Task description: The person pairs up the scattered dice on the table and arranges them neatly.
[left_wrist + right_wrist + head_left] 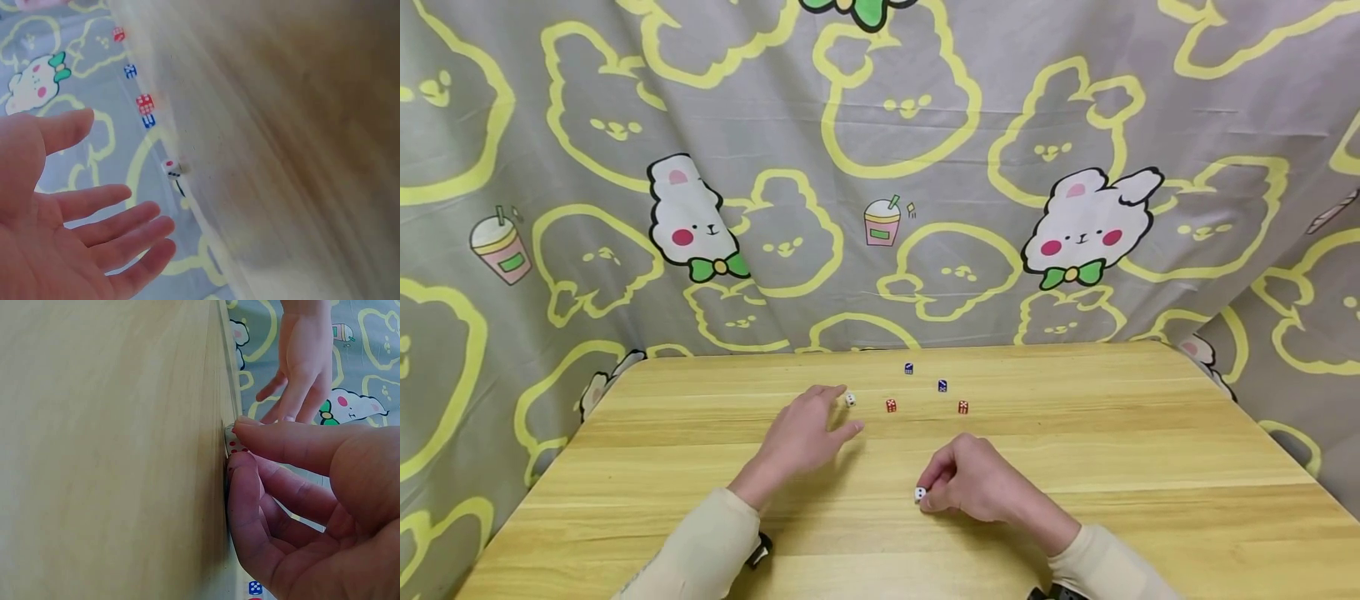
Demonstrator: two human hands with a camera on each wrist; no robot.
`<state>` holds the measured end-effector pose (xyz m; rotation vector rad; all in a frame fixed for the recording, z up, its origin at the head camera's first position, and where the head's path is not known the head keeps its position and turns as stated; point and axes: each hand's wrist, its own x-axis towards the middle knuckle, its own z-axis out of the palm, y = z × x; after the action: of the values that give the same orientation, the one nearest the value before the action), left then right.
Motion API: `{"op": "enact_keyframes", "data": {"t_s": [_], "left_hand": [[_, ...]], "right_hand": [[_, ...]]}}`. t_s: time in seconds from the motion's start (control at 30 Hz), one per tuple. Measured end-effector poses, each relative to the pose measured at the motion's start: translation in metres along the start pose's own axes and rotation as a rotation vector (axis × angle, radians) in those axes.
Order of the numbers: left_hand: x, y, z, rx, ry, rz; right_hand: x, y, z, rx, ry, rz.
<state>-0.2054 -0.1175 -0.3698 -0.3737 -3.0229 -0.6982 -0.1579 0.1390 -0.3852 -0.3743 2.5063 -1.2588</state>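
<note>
In the head view my right hand [973,479] pinches a white die [920,495] between thumb and fingers, low at the tabletop; the right wrist view shows red dots on that die [235,442]. My left hand [801,432] reaches forward with its fingers spread, its fingertips close to a second white die [850,399]. In the left wrist view a gap shows between the left hand [94,219] and this white die [171,169]. Two red dice [891,406] [963,407] and two blue dice [908,368] [942,386] lie farther right on the table.
The wooden table [1150,417] reaches back to a grey curtain [850,292] with yellow outlines and white cartoon heads, which also hangs at both sides. Black bands show at both sleeves.
</note>
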Motion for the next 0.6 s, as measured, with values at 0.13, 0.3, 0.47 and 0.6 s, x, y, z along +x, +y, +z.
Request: {"op": "enact_keyframes", "data": {"t_s": [0.13, 0.3, 0.47, 0.6], "left_hand": [[0.009, -0.005, -0.001, -0.052, 0.013, -0.017], [0.020, -0.010, -0.001, -0.107, 0.033, -0.036], [0.028, -0.013, -0.003, -0.128, 0.036, -0.038], [0.033, -0.016, -0.003, -0.144, 0.011, -0.052]], "right_hand": [[0.000, 0.000, 0.001, 0.006, -0.001, 0.016], [-0.001, -0.001, 0.001, 0.008, 0.000, 0.016], [-0.001, -0.001, 0.001, 0.008, 0.000, 0.014], [-0.001, -0.001, 0.000, 0.007, -0.002, 0.014]]}}
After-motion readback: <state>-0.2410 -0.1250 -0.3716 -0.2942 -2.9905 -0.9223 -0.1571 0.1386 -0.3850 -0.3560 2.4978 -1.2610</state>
